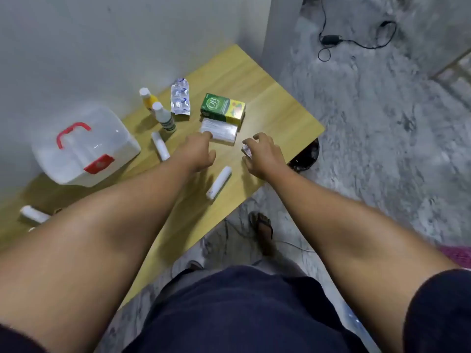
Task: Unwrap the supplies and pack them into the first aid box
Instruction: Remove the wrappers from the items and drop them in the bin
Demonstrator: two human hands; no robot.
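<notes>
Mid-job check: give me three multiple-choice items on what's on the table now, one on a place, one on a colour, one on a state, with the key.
1. Where does the green and yellow carton lie?
A. Just behind the clear-wrapped white pack
B. Inside the first aid box
C. On the floor

2. What colour is the box's handle?
A. Blue
B. Red
C. Black

3. What is the right hand doing?
A. Resting flat and empty
B. Gripping a bottle
C. Curled on a small foil-like packet

Key: 1 A, the carton sits at the pack's far edge, seemingly touching it. 2 B, the handle and the latch are both red. 3 C, a shiny bit shows between its fingers, while the left hand reaches a fingertip to the white pack.
</notes>
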